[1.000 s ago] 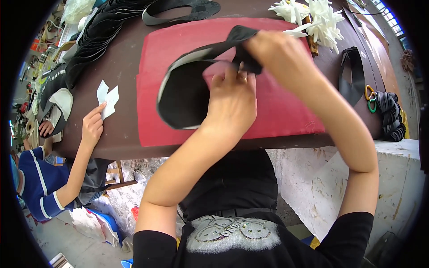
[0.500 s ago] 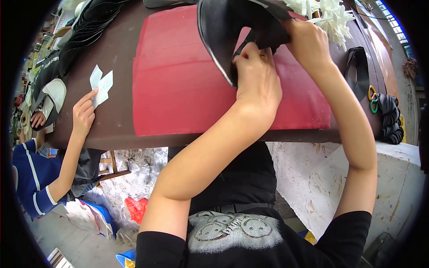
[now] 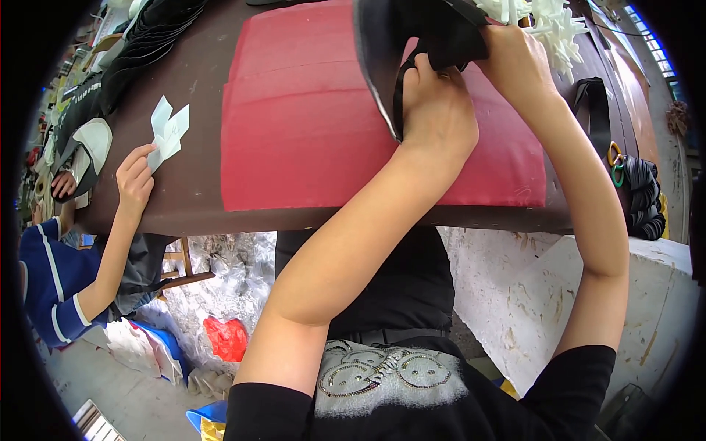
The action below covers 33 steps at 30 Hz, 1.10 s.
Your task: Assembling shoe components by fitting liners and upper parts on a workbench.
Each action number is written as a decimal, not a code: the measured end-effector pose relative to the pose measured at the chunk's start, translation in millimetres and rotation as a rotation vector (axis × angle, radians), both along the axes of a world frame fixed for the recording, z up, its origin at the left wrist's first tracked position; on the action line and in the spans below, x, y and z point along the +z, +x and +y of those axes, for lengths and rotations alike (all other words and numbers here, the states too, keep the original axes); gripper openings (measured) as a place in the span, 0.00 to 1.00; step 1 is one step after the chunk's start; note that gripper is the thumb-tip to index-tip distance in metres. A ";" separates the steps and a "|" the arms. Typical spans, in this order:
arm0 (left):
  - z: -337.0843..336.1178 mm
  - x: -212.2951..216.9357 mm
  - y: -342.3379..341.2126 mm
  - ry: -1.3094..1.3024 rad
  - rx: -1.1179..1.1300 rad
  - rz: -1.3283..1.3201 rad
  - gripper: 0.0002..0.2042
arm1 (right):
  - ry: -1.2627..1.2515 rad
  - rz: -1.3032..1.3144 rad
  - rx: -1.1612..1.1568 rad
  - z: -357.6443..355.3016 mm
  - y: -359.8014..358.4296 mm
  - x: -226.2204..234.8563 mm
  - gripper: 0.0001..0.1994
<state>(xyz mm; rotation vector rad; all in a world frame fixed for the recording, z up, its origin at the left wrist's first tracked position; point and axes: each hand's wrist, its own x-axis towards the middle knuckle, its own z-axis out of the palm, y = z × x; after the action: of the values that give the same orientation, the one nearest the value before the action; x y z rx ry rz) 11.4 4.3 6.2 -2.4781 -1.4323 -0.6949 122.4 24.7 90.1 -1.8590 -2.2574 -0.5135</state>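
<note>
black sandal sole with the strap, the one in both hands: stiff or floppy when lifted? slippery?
Likely semi-stiff: the black sole stands on edge above the red mat and keeps its curve without sagging. Its strap looks floppy, bending where the left hand and right hand pinch it. Probably light and not very slippery, since fingertips alone hold it.

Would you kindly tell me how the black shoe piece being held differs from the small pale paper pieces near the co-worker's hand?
The black shoe piece is large, dark and curved; the small pale paper pieces are little, whitish and flat with pointed tips. The shoe piece is lifted off the red mat, gripped by the left hand and right hand; the paper pieces lie on the dark brown table, at a co-worker's fingertips. Both sit over the same table.
</note>
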 end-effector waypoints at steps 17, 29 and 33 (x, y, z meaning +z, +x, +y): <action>39.8 53.4 -10.8 0.221 -0.302 0.358 0.09 | -0.101 0.469 -0.223 -1.5 33.1 18.5 0.15; -0.8 41.7 -24.2 0.771 -0.279 0.644 0.02 | 0.175 0.606 0.008 -14.8 63.8 -74.0 0.11; 6.3 38.8 -16.6 0.597 -0.253 0.668 0.01 | 0.231 0.516 0.006 -16.7 60.5 -69.3 0.10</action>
<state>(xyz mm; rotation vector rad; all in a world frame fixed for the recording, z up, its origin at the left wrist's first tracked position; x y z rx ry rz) -5.1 10.7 45.0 -2.1075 -0.5703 -0.2252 182.9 7.9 20.9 -1.6364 -1.7834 -0.2403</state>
